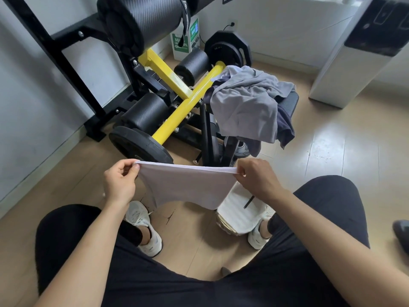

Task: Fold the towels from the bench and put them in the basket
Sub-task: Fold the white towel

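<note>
A white towel (183, 185) hangs stretched between my two hands in front of my knees. My left hand (120, 180) pinches its left top corner and my right hand (256, 178) pinches its right top corner. A heap of grey and dark blue towels (247, 103) lies on the black bench (288, 100) further ahead. Low on the floor by my right foot stands the basket (225, 227), with folded white cloth (239, 211) lying in it; the held towel hides part of it.
A yellow-framed gym machine (177, 107) with black foam rollers and weight plates (137, 145) fills the left and middle ahead. A white appliance (354, 58) stands at the right wall. My legs and white shoes (143, 227) sit on the wooden floor.
</note>
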Action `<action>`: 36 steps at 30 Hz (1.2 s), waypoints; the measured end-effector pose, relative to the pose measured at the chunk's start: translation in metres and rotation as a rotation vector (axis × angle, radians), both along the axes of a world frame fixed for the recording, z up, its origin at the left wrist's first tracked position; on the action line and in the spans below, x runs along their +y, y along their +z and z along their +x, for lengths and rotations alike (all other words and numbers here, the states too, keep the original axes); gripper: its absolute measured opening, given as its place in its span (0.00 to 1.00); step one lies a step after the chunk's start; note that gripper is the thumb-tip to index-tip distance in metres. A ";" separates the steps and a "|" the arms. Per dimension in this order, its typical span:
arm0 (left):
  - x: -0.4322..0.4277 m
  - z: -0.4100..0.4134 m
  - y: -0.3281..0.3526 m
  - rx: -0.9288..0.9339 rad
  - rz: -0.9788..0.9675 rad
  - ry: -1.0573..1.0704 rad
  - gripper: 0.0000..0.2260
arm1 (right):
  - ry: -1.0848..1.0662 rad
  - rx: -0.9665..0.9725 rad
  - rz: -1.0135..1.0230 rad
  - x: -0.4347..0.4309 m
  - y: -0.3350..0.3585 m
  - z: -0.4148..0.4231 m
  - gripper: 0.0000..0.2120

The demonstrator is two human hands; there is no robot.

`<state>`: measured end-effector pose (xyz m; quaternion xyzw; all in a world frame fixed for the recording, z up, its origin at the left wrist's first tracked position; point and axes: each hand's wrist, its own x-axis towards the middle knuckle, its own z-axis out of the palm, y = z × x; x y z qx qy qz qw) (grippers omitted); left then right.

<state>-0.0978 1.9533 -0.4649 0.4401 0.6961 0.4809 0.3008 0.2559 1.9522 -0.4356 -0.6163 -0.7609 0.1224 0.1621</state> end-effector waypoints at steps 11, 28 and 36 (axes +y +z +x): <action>0.000 0.007 0.021 -0.099 0.121 -0.166 0.15 | -0.211 0.379 -0.107 0.014 0.001 0.027 0.10; 0.003 0.012 0.005 -0.315 -0.280 -0.081 0.05 | -0.277 0.709 -0.417 0.021 -0.006 0.036 0.05; -0.005 0.036 0.016 -0.370 -0.175 -0.065 0.04 | -0.448 0.848 -0.242 0.012 -0.004 0.004 0.06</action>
